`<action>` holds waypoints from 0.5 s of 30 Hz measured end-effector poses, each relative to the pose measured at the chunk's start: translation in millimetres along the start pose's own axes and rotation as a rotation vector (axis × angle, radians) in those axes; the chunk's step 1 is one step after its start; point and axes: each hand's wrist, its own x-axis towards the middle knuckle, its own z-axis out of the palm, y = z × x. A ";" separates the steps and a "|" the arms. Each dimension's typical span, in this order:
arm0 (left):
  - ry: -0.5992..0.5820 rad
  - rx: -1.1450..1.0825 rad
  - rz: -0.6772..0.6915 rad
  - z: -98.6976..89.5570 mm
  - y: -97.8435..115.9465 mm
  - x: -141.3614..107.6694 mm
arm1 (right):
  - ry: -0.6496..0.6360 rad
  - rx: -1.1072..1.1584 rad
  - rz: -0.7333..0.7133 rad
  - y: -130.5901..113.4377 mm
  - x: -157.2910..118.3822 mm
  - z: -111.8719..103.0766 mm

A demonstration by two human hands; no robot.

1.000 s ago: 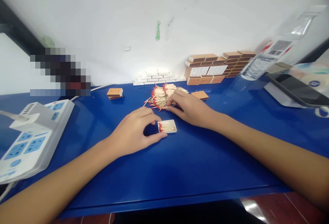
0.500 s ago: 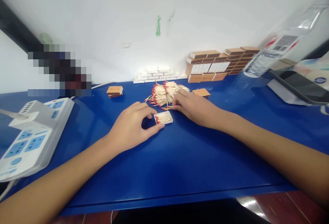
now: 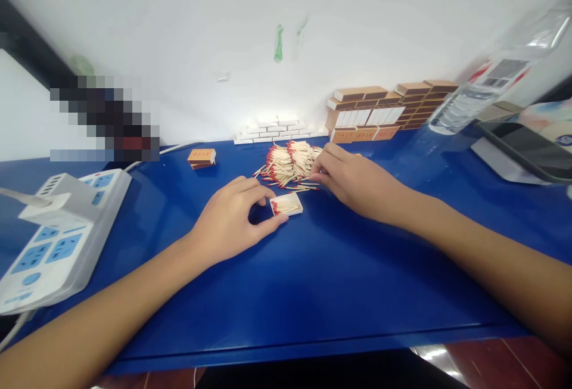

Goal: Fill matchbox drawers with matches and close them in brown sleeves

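My left hand (image 3: 235,213) grips a small white matchbox tray (image 3: 298,198) between thumb and fingers at its left end. Several red-headed matches (image 3: 286,206) lie in the tray, heads to the left. Just beyond is a loose heap of matches (image 3: 286,162), with a few stray ones spread along its near side. At the heap's right edge, my right hand (image 3: 353,177) has thumb and forefinger pinched together at the match ends. Whether a match is between those fingertips cannot be made out. My right hand mostly hides an orange matchbox behind it.
White trays (image 3: 272,130) are stacked against the wall, beside stacked brown matchboxes (image 3: 366,115). Two more matchboxes (image 3: 202,157) sit left of the heap. A clear bottle (image 3: 473,94) and a phone (image 3: 536,145) stand right; a power strip (image 3: 67,246) lies left on the blue table (image 3: 290,293).
My right hand has shifted slightly right along the matches and now covers most of the orange matchbox. My left hand keeps its hold on the tray. The view has moved a little.
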 end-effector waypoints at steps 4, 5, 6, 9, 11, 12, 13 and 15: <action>-0.006 -0.004 0.013 0.2 0.5 -0.4 | 0.001 0.124 -0.046 -20.9 -3.9 -3.4; -0.008 -0.007 0.026 0.3 0.5 -0.6 | -0.019 0.144 -0.065 -26.6 -5.0 -2.4; -0.008 -0.010 0.039 0.5 0.5 -0.8 | -0.043 0.152 -0.082 -31.6 -5.9 -1.0; 0.000 -0.007 0.066 0.9 -0.1 -1.4 | -0.098 0.136 -0.119 -40.8 -7.6 3.6; 0.003 -0.003 0.075 1.0 -0.7 -1.5 | -0.113 0.123 -0.126 -42.0 -8.0 5.0; 0.003 -0.003 0.080 1.0 -0.9 -1.5 | -0.109 0.116 -0.128 -41.6 -8.2 5.0; 0.002 -0.003 0.084 0.9 -1.0 -1.4 | -0.101 0.113 -0.131 -40.8 -8.3 4.7; -0.008 -0.003 0.088 0.8 -0.8 -1.4 | -0.077 0.118 -0.143 -39.0 -8.6 4.1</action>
